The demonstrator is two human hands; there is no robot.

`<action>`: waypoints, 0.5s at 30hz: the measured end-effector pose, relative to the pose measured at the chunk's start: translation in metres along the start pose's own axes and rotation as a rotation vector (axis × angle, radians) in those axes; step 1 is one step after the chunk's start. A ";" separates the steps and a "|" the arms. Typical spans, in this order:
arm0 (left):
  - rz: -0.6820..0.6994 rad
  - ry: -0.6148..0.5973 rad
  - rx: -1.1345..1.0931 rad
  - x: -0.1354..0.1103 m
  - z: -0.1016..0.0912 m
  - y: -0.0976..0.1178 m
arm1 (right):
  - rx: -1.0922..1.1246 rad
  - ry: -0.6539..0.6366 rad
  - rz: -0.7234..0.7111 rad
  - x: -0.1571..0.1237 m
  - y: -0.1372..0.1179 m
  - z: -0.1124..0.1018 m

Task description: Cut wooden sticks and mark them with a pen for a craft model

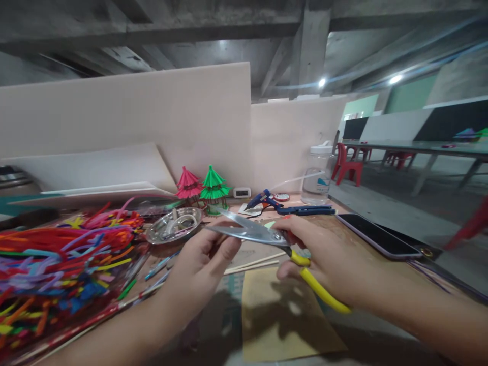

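A heap of coloured pipe cleaners (57, 254) fills the left of the table. Just right of it sits one metal dish (173, 225). Behind the dish stand two little paper trees, one pink (188, 185) and one green (213, 188).

The left hand (202, 259) is in front of the dish, fingers curled and thumb up by the tip of the lower blade. I cannot tell whether it pinches anything.

One pair of scissors (251, 231) is held above the table between the hands, blades parted and pointing left. Under them lie two thin sticks (255, 263) and one brown sheet (278, 315).

The right hand (324, 254) is closed around the yellow handles. Beyond it are one blue glue gun (267, 199), one clear bottle (318, 173) and, further right, one dark phone (377, 236) lying flat.
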State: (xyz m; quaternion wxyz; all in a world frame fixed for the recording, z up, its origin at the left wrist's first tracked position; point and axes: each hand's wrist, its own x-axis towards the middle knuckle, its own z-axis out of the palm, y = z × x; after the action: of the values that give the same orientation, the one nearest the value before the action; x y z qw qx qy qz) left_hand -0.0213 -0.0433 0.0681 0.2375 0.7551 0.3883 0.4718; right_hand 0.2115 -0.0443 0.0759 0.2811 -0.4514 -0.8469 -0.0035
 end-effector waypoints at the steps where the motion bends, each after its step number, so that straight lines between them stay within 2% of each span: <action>1: -0.031 -0.003 0.004 0.001 0.001 -0.003 | -0.001 -0.022 0.032 0.001 0.001 0.000; 4: -0.099 -0.073 -0.072 0.002 0.006 -0.017 | 0.041 -0.122 0.079 0.000 0.008 0.010; 7: -0.098 -0.150 -0.199 -0.001 0.012 -0.031 | 0.016 -0.106 -0.092 -0.005 0.016 0.029; 9: -0.065 -0.189 -0.159 -0.004 0.015 -0.033 | -0.019 -0.139 -0.217 -0.008 0.016 0.037; 10: -0.054 -0.185 -0.106 -0.006 0.016 -0.032 | -0.007 -0.169 -0.249 -0.009 0.014 0.039; 12: -0.043 -0.101 -0.011 -0.009 0.016 -0.026 | 0.074 -0.241 -0.248 -0.011 0.008 0.035; 15: -0.022 0.035 0.020 -0.010 0.016 -0.012 | 0.146 -0.304 -0.150 -0.015 0.015 0.018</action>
State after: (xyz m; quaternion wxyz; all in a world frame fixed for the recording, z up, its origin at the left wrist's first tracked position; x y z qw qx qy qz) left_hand -0.0135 -0.0436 0.0469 0.2282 0.7449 0.4052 0.4784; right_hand 0.2211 -0.0426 0.0502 0.1810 -0.3609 -0.9088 0.1052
